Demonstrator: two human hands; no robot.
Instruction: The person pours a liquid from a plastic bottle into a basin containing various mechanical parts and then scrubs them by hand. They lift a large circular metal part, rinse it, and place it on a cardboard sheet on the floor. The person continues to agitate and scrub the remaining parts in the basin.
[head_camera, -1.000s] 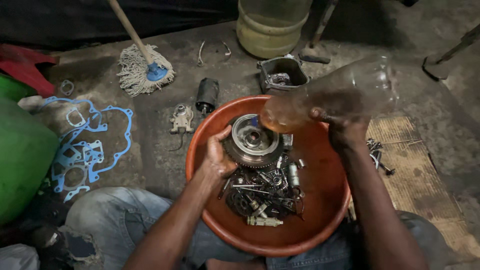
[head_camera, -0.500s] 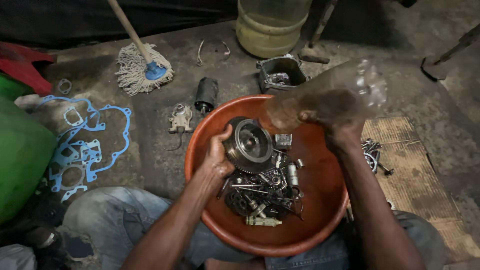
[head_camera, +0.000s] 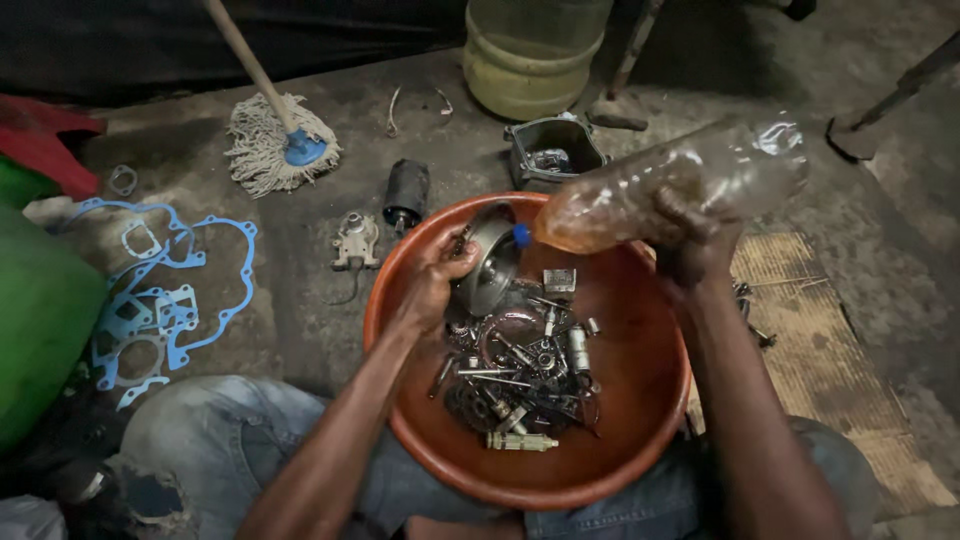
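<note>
Your basin (head_camera: 640, 440) stayed bare along its right wall; the heap of metal parts (head_camera: 515, 375) blocked its middle and left.

Rust-orange basin (head_camera: 640, 420), grey metal, amber liquid

The clear plastic bottle (head_camera: 680, 185) holds brownish-amber liquid and has a blue cap; the round part (head_camera: 490, 265) is dull silver-grey — the small parts (head_camera: 515, 375) dark and greasy. Beside it lie pale-blue gaskets (head_camera: 160, 300), a cream mop (head_camera: 265, 150) with a blue collar, and a yellowish jug (head_camera: 530, 50).
</note>
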